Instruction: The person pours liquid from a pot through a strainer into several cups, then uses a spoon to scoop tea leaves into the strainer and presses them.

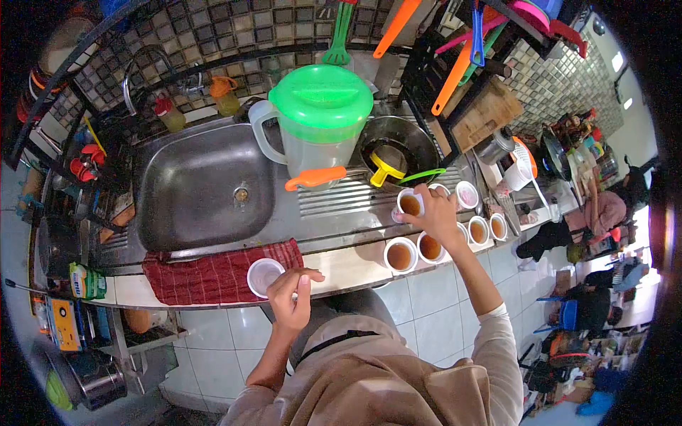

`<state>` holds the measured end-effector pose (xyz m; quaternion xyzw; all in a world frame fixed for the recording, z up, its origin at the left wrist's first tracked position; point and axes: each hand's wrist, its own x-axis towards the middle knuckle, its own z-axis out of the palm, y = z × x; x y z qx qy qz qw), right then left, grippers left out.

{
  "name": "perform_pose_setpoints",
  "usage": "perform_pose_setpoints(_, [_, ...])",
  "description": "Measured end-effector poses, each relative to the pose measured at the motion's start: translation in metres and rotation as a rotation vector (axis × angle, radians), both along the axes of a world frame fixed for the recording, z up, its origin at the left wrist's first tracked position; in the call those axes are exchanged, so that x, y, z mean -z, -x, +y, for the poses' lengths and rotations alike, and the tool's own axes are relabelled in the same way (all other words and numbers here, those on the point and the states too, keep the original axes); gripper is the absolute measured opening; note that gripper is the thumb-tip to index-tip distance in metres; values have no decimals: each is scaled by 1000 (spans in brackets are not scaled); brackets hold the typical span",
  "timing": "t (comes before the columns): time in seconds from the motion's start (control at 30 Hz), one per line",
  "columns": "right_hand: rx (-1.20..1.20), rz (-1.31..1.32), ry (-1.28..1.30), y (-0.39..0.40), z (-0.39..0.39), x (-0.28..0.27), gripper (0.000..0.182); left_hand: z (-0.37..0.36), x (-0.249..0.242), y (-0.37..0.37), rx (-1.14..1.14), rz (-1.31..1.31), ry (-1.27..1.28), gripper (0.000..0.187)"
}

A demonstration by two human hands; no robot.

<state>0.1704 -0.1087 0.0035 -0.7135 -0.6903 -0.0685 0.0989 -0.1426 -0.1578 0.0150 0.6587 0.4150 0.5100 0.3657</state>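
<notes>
My right hand (437,215) is closed on a white plastic cup (410,204) of brown liquid, held by its rim at the front of the metal drainboard. Beside it, a row of similar cups, among them a front cup (401,255) and its neighbour (430,246), lines the tiled counter edge. A cup with a pale inside (466,194) stands behind them. My left hand (291,297) is loosely bent, fingertips pointing right, next to a white cup (264,275) at the end of a red cloth (206,273). Its knuckles overlap that cup's rim.
A large pitcher with a green lid (321,99) stands between the steel sink (202,188) and a dark pot (401,142). An orange handle (315,178) lies before the pitcher. Utensils hang overhead, including an orange one (453,82). People (604,213) sit at the far right.
</notes>
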Motion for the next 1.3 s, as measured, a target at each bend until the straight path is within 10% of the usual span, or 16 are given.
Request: perform_pose_setpoints(1.3, [-16, -135, -26, -14, -1, -4, 66, -2, 6, 3, -21, -10, -35, 21])
